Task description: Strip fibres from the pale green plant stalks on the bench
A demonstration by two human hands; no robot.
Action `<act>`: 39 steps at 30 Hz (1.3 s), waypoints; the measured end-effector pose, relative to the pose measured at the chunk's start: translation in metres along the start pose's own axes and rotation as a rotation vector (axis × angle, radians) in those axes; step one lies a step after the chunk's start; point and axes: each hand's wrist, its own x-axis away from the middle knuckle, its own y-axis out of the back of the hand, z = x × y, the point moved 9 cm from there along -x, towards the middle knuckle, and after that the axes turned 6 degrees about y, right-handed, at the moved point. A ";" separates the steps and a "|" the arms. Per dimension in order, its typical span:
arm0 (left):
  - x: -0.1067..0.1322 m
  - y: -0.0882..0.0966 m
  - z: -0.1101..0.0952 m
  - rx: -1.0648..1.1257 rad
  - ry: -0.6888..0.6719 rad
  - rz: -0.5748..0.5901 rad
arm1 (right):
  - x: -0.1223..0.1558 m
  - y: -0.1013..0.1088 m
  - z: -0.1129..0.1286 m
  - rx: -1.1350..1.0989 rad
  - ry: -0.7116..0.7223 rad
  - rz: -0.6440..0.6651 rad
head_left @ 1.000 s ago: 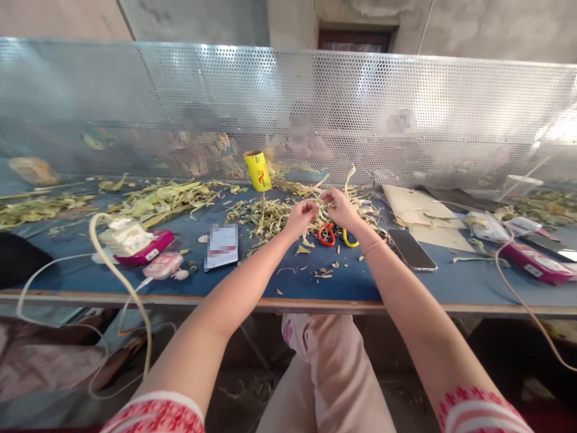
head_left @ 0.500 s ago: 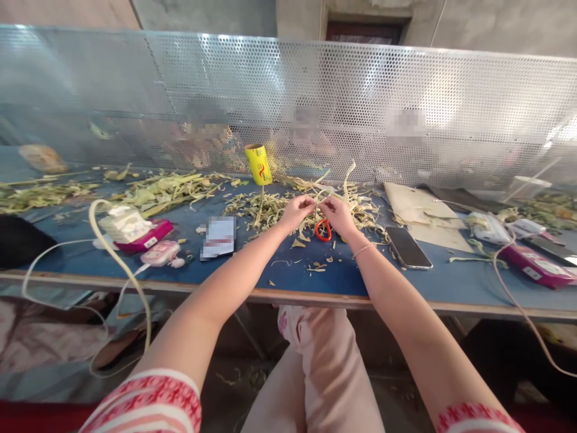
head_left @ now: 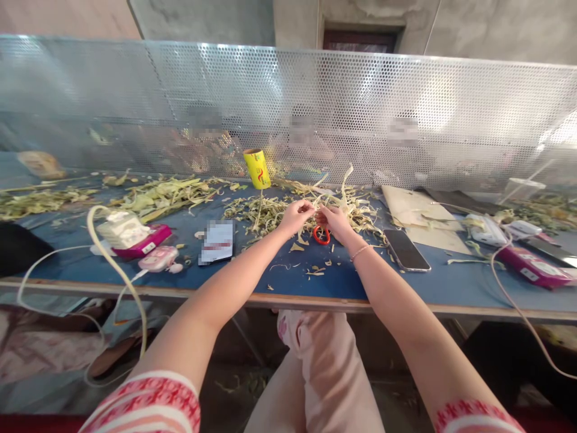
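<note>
Over a heap of dried plant strips [head_left: 265,207], my left hand [head_left: 297,216] and my right hand [head_left: 334,221] meet almost fingertip to fingertip. Both have their fingers pinched. A thin pale plant strip [head_left: 317,206] appears to run between them, mostly covered by the fingers. Just below my right hand shows a red-orange loop handle [head_left: 321,235], like that of scissors; its other end is hidden, and I cannot tell whether the hand touches it. One pale strip [head_left: 346,177] curls upward behind my right hand.
A yellow roll [head_left: 256,169] stands on a thin stick behind the heap. Left lie a small card-like packet [head_left: 217,242], a pink device [head_left: 158,258] and a tissue pack [head_left: 124,228]. Right are a phone [head_left: 407,250] and cardboard [head_left: 417,210]. A perforated metal screen [head_left: 288,78] closes the back.
The hands keep nearly the same place and stay pinched together, with the right fingers slightly shifted. The whole view has tilted a little, so the table sits slightly lower.
</note>
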 end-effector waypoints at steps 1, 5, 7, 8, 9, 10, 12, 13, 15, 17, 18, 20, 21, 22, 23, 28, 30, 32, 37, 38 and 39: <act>0.000 0.000 0.001 0.018 0.002 -0.002 | 0.000 -0.002 -0.003 -0.045 -0.023 0.007; -0.002 -0.001 0.009 0.124 0.054 0.010 | -0.002 -0.002 0.003 -0.122 0.067 0.001; -0.002 -0.003 0.013 0.173 0.080 0.022 | -0.003 0.003 0.009 -0.044 0.138 -0.038; -0.002 -0.004 0.013 0.196 0.090 0.023 | -0.003 0.007 0.011 0.008 0.170 -0.064; -0.002 -0.005 0.014 0.219 0.103 0.022 | -0.002 0.010 0.014 0.053 0.201 -0.088; -0.001 -0.006 0.014 0.244 0.120 0.018 | -0.002 0.012 0.018 0.086 0.232 -0.106; 0.000 -0.007 0.016 0.305 0.177 0.010 | 0.000 0.014 0.024 0.117 0.293 -0.124; 0.001 -0.008 0.016 0.338 0.203 0.013 | 0.001 0.014 0.028 0.123 0.324 -0.127; 0.002 -0.010 0.016 0.387 0.233 0.022 | 0.004 0.013 0.036 0.157 0.382 -0.124; 0.002 -0.009 0.014 0.401 0.235 0.017 | 0.008 0.010 0.043 0.233 0.435 -0.117; 0.002 -0.008 0.014 0.394 0.231 0.012 | 0.010 0.009 0.047 0.284 0.466 -0.115; 0.002 -0.006 0.014 0.364 0.217 0.003 | 0.015 0.005 0.056 0.396 0.558 -0.114; 0.002 -0.006 0.014 0.343 0.210 0.001 | 0.018 0.003 0.061 0.444 0.615 -0.110; 0.001 -0.006 0.014 0.319 0.204 0.002 | 0.020 0.001 0.065 0.485 0.674 -0.099; 0.001 -0.006 0.014 0.295 0.198 0.002 | 0.022 -0.002 0.067 0.517 0.727 -0.085; 0.003 -0.009 0.007 0.184 0.155 0.016 | 0.017 -0.008 0.060 0.549 0.787 0.010; 0.005 -0.009 0.001 0.134 0.118 0.020 | 0.010 -0.006 0.054 0.540 0.747 0.029; 0.006 -0.009 -0.005 0.075 0.060 0.018 | 0.005 -0.004 0.049 0.519 0.703 0.046; 0.006 -0.007 -0.007 -0.011 -0.012 -0.004 | 0.001 -0.005 0.044 0.397 0.608 0.137; 0.006 -0.007 -0.004 -0.003 0.000 -0.006 | 0.002 -0.005 0.044 0.385 0.602 0.137; 0.006 -0.007 -0.002 0.012 0.013 -0.004 | 0.002 -0.005 0.044 0.377 0.592 0.135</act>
